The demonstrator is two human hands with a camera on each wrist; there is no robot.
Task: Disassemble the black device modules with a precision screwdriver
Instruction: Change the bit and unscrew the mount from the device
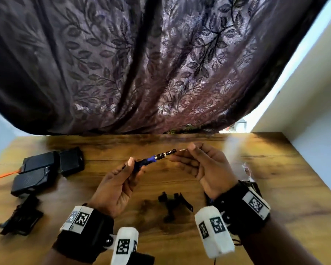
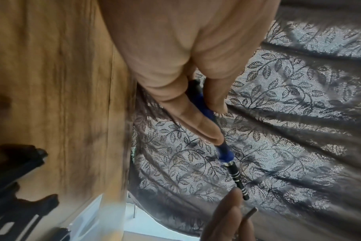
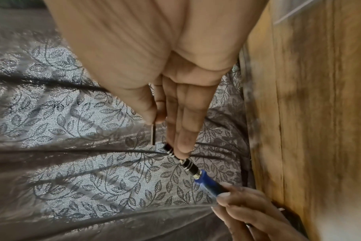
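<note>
Head view: left hand [image 1: 117, 180] grips the screwdriver [image 1: 153, 158]; right hand [image 1: 204, 165] pinches a bit [image 1: 182, 149]. Align the bit straight with the socket, then press home.

Your precision screwdriver [image 1: 153, 158] has a blue grip and a black ringed metal collar, and you hold it above the table, pointing away and to your right; a thin silver bit [image 1: 182, 150] is just beyond its open tip, apart from it. Three black device modules [image 1: 46, 169] lie huddled together, touching, on the wood at your far left, flat on their backs. Nearer you, loose black plastic pieces [image 1: 20, 217] rest at the left and at centre [image 1: 174, 202]
</note>
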